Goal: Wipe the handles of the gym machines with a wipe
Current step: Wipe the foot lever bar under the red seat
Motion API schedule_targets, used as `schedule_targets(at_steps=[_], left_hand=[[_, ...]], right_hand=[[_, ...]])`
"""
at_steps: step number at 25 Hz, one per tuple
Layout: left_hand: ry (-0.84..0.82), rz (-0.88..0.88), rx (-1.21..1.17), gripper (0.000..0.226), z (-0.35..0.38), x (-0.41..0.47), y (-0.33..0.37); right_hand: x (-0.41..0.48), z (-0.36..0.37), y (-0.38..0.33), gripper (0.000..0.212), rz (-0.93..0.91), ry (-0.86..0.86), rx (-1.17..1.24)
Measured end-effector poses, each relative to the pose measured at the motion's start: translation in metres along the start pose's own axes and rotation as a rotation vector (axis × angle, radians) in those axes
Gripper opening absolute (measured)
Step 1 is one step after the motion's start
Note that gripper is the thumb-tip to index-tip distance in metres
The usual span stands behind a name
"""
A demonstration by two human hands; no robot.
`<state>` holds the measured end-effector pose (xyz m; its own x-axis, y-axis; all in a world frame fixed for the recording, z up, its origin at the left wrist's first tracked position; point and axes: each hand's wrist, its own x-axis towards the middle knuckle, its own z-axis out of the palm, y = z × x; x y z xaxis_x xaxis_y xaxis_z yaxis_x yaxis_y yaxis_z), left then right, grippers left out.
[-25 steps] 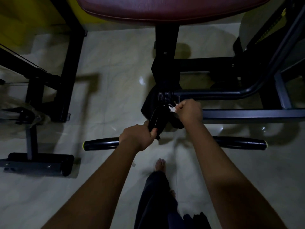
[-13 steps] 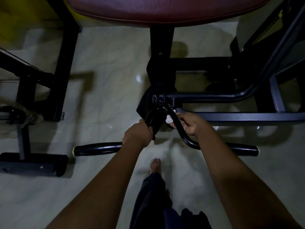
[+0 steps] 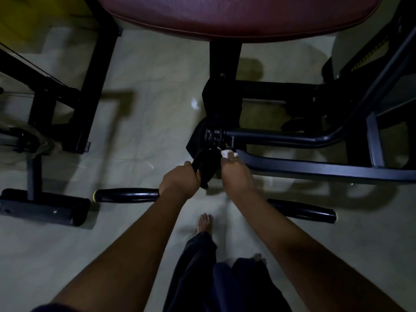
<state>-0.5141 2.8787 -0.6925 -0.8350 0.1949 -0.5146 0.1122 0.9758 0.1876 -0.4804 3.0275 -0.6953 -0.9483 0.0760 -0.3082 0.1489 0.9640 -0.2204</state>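
Best done with the left hand (image 3: pixel 179 181) used as an anchor, fingers clenched round the bend of the black handle bar (image 3: pixel 126 195) just left of its middle, so as to stop any swing on the coupling (image 3: pixel 213 135). Right hand (image 3: pixel 236 176) up at the top of the bend, fingers bunched round the white wipe (image 3: pixel 229 153), pressing it to the metal just below that coupling; extent of the wrap round the tube hidden behind the knuckles. Advisable to fold the wipe fully round the tube, squeeze firmly, and draw it down the curve and out along the right grip (image 3: pixel 301 210) in one slow pull, twisting slightly to catch the underside; then to swap hands for the other side. Long axis of the bar lying left to right across the view, above the pale floor (image 3: pixel 146 131), right end a little nearer the feet, yellow-capped tips pointing outward to either side, middle arching away toward the machine frame beneath the maroon pad (image 3: pixel 236 16).
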Motion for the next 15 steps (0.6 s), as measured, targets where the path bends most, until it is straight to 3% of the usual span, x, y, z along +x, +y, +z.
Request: schedule_targets(at_steps=[5, 8, 12, 13, 15], left_hand=[[0.080, -0.024, 0.062, 0.040, -0.001, -0.003, 0.003], [0.089, -0.029, 0.049, 0.041, 0.001, -0.003, 0.001], [0.130, -0.014, 0.073, 0.040, 0.003, -0.003, 0.000], [0.153, -0.008, 0.088, 0.039, 0.003, -0.004, 0.000], [0.199, 0.016, 0.112, 0.036, 0.003, -0.007, 0.002]], right_hand=[[-0.020, 0.012, 0.006, 0.039, -0.213, -0.050, -0.433], [-0.069, 0.009, 0.011, 0.050, -0.376, -0.071, -0.458], [-0.040, -0.008, 0.023, 0.037, -0.203, 0.116, -0.058], [-0.023, -0.010, 0.023, 0.035, -0.142, 0.120, 0.026], [-0.003, -0.015, 0.024, 0.033, 0.083, 0.079, 0.414]])
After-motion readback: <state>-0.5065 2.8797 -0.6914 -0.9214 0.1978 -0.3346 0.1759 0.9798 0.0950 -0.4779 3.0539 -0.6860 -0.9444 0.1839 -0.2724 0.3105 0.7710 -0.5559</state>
